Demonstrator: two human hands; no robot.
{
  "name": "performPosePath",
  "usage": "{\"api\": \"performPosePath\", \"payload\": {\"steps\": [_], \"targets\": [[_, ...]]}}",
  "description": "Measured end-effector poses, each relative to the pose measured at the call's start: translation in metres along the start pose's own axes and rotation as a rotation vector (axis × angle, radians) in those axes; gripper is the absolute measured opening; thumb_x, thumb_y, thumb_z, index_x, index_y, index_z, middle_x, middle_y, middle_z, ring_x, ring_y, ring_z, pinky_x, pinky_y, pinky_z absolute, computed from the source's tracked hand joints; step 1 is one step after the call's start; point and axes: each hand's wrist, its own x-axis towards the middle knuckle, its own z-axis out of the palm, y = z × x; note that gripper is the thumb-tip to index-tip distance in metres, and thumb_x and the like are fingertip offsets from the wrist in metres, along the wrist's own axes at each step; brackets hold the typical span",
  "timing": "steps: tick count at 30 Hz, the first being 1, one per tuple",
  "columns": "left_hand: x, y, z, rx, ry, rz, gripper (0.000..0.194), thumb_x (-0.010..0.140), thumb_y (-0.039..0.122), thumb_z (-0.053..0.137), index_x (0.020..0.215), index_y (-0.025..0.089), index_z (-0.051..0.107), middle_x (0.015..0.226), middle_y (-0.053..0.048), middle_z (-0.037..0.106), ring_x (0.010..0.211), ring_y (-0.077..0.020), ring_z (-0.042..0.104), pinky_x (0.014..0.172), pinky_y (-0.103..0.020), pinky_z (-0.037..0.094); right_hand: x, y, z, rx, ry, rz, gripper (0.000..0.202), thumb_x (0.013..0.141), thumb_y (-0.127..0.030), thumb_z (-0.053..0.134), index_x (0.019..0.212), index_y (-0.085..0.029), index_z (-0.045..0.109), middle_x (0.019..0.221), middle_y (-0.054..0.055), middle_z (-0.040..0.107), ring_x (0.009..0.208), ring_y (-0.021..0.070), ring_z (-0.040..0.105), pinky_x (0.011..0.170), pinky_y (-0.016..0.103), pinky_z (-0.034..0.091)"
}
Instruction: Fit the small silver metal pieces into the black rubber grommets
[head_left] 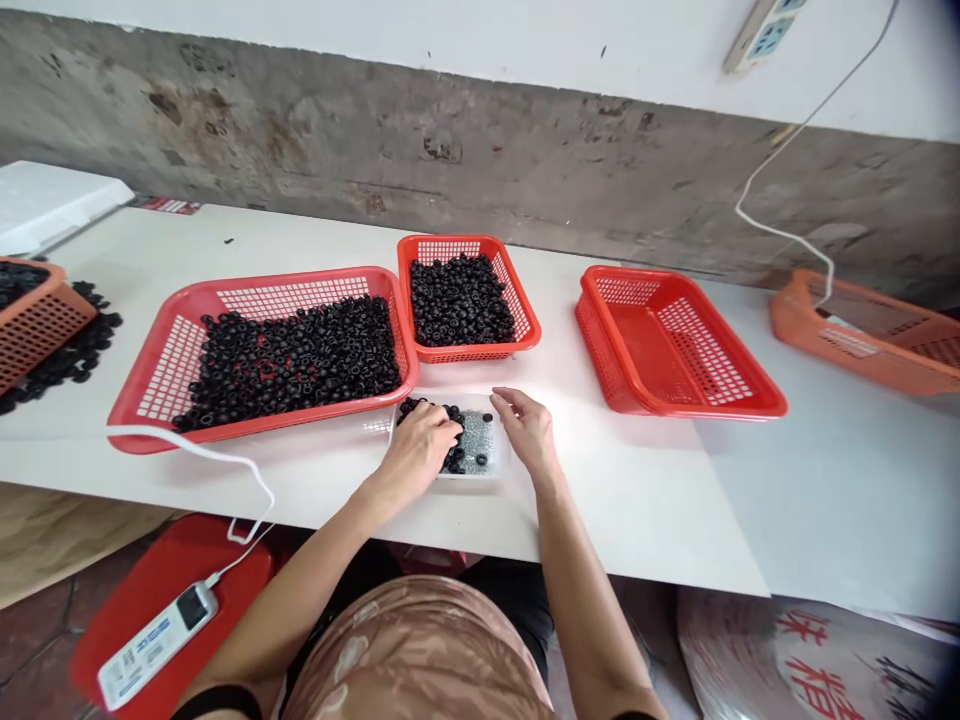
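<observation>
A small clear plastic tray (469, 472) lies on the table in front of me, with black ring-like pieces (454, 458) heaped on its left side. Clear, glassy bits (478, 432) cover the right side, where a few loose black rings sit. My left hand (421, 440) is over the tray's left half, fingers curled down onto the black rings; its fingertips are partly hidden. At the tray's right edge is my right hand (527, 430), thumb and fingertips drawn close together. Whatever may be between them is too small to make out.
Red baskets of black rings stand behind the tray, a large one (127, 405) and a smaller one (529, 325). An empty red basket (656, 345) is to the right, orange baskets (847, 350) at both ends. A white cable (225, 458) crosses the left front edge to a power strip (157, 645).
</observation>
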Motion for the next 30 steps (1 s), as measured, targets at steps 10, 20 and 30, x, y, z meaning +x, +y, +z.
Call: {"api": "performPosePath", "payload": {"steps": [10,20,30], "targets": [[0.037,0.012,0.019,0.060,-0.312,0.269,0.010,0.088,0.010,0.065,0.081,0.014,0.071,0.087,-0.010,0.067,0.093,-0.0269,0.063,0.084,-0.037,0.049,0.025,-0.011,-0.004,0.007,0.055,-0.079,0.050,0.087,-0.057,0.055,0.098,-0.014,0.076,0.080,0.007,0.072,0.069,0.0166,0.062,0.069,0.026,0.050],[0.054,0.000,-0.005,-0.222,-0.215,0.151,0.012,0.089,0.009,0.061,0.083,0.017,0.069,0.082,-0.004,0.072,0.074,-0.0189,0.067,0.069,-0.027,0.046,0.011,-0.037,-0.026,-0.346,-0.106,-0.216,0.025,0.095,-0.031,0.054,0.091,-0.018,0.074,0.092,0.006,0.074,0.078,0.0173,0.065,0.075,0.026,0.047],[0.065,0.003,-0.003,-0.038,-0.351,0.122,0.014,0.092,0.016,0.059,0.099,0.017,0.072,0.099,-0.009,0.074,0.087,-0.0253,0.070,0.074,-0.032,0.050,-0.014,-0.060,-0.025,-0.832,-0.226,-0.264,0.021,0.098,-0.017,0.054,0.097,-0.019,0.075,0.094,0.007,0.071,0.078,0.0174,0.064,0.073,0.027,0.038]]}}
